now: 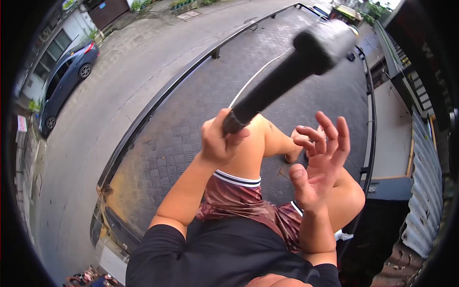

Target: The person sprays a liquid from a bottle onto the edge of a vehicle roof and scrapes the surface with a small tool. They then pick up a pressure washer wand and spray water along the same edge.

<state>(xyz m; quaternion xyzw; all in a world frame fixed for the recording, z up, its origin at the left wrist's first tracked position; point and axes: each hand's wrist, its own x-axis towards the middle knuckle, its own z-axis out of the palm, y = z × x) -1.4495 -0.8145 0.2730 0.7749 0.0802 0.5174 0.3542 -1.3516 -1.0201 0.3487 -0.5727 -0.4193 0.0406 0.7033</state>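
My left hand (221, 137) is wrapped around the lower end of a long black cylindrical tool (282, 79). The tool slants up to the right, away from me, and ends in a wider, greyish-black head, blurred; its exact kind is not clear. A thin white cord (253, 79) curves from near my left fist to behind the tool. My right hand (321, 165) is raised over my right leg with its palm up. Its fingers are spread and slightly curled, and nothing lies in them. My bent knees and bare feet (297, 146) show beyond and below the hands.
I sit on a dark textured metal truck bed (177, 124) edged by a black rail (158, 91). A blue-grey car (67, 79) stands across the road (129, 62) on the left. Corrugated metal sheeting (425, 191) and a wall run close along the right side.
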